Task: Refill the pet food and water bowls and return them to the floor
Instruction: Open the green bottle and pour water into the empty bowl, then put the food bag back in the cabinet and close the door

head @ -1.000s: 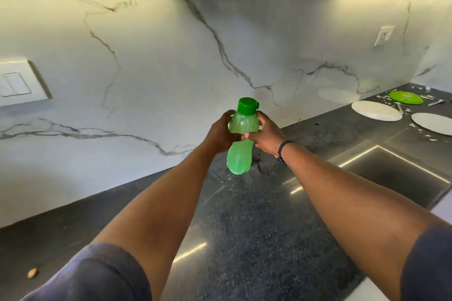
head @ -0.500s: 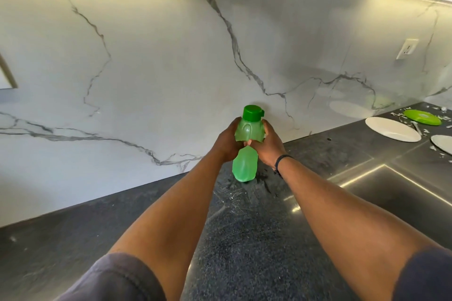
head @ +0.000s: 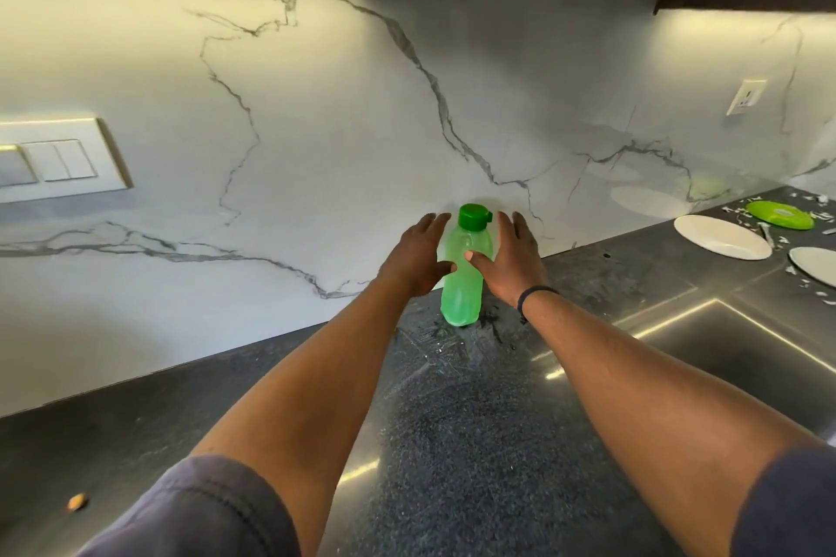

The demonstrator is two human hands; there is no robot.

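Far left: switch plate (head: 54, 161) on the wall, a small nut-like scrap (head: 77, 501) on the counter (head: 452, 443) (can't tell what it is, too small). Centre: left hand (head: 414, 256), fingers straight, thumb touching the bottle (head: 463, 274); right hand (head: 509, 260) same, fingers spread, thumb on the bottle's front, neither wrapped round it. Bottle stands upright on the counter near the backsplash, cap (head: 472, 215) on. Risk: tall narrow bottle, thumbs only, so a nudge from either hand could tip it toward the sink (head: 746, 357). Cap looks closed, though the seal is unclear from here. Right: sink just beside, then two white plates (head: 719, 237) and a green lid (head: 779, 215) amid white scraps, well apart. No bowls in view; nothing blocks the bottle.
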